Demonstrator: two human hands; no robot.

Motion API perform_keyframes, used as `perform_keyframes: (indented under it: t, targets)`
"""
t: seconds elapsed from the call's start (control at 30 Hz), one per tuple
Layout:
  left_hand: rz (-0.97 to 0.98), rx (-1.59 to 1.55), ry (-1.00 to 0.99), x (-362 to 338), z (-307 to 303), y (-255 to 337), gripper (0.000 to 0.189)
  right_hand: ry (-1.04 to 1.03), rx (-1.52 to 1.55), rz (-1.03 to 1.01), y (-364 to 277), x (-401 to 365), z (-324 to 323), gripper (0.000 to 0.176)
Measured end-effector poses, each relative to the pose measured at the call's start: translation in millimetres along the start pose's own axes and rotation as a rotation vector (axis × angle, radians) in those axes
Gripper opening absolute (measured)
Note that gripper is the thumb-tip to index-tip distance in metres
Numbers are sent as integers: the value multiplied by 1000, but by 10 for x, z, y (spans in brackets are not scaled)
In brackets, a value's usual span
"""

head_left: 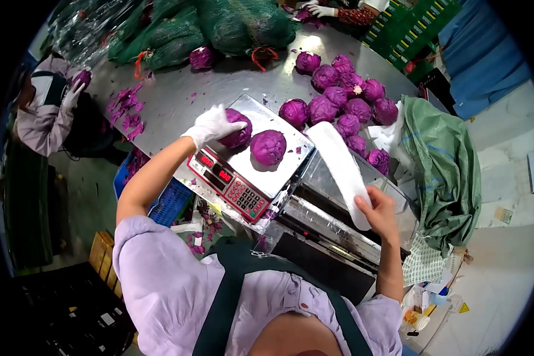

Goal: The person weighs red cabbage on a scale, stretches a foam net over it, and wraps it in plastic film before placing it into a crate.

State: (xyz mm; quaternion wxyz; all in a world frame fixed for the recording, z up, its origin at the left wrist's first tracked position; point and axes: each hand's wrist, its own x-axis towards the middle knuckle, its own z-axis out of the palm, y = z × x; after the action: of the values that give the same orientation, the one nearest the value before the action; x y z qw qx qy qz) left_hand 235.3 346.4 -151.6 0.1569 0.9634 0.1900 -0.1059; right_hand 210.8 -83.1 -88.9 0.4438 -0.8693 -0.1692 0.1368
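Observation:
My left hand (217, 126), in a white glove, is closed around a red cabbage (237, 132) on the left part of the scale's pale platform (261, 178). A second red cabbage (269, 148) rests beside it on the same platform. Bare and closed, my right hand (377, 212) pinches the near end of a long white strip (338, 159); its exact material I cannot make out. The strip slants away over a metal wrapping machine (332, 228). Red digits glow on the front panel (224, 176) of the scale.
Several red cabbages (336, 96) lie on the steel table (178, 95) to the right. Green mesh sacks (243, 26) stand at the back. A green sheet (442, 160) hangs at right, a blue crate (171, 204) sits at left. One co-worker (47, 107) holds a cabbage; another's gloved hands (320, 10) show at the top.

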Motion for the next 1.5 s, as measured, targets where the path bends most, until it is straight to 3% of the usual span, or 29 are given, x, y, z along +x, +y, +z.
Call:
perform_keyframes:
  t: [0.07, 0.13, 0.2, 0.27, 0.3, 0.4, 0.47, 0.6, 1.07, 1.2, 1.27, 1.3, 1.33, 1.4, 1.43, 1.47, 1.5]
  targets:
    - [333, 134, 374, -88, 29, 136, 88, -11, -1, -2, -36, -5, 58, 23]
    - [681, 43, 279, -107, 44, 338, 87, -51, -15, -25, -27, -21, 72, 25]
    - [946, 176, 99, -230, 110, 595, 89, -24, 24, -18, -38, -64, 72, 25]
    - [910, 280, -68, -253, 269, 767, 87, 3, 59, -17, -38, -102, 42, 25]
    - [998, 174, 58, -233, 334, 777, 83, 12, 57, -18, -25, -132, 6, 25]
    - [1040, 245, 37, -36, 315, 790, 77, 33, 86, -5, -110, -250, -100, 25]
    - [935, 154, -6, -136, -12, 885, 72, 59, 149, 36, -67, -342, -157, 25]
    - [976, 15, 21, -107, -232, 885, 71, 111, 164, 43, -108, -470, -211, 26]
    - [939, 288, -147, -13, 75, 793, 81, 228, 408, -23, -317, -485, -75, 35]
    - [1063, 358, -177, 70, 329, 800, 88, 180, 529, 71, -336, -406, 159, 36]
    - [956, 226, 14, -5, 379, 825, 89, 124, 555, 66, -392, -363, 329, 30]
    - [939, 93, -10, -192, 201, 922, 88, 134, 519, 76, -408, -351, 429, 28]
    - [1029, -202, 134, -237, 319, 936, 79, 114, 506, 106, -441, -350, 528, 27]
    - [803, -1050, -267, -786, 208, 1096, 67, 49, 431, 111, -464, -346, 723, 26]
    - [620, -1255, -481, -906, 256, 1118, 53, 13, 365, 100, -438, -344, 806, 26]
    - [429, -1415, -493, -1207, 175, 1183, 39, -25, 299, 90, -382, -338, 887, 26]
    - [464, -1502, -391, -1321, 362, 1217, 33, -70, 333, 68, -319, -334, 956, 29]
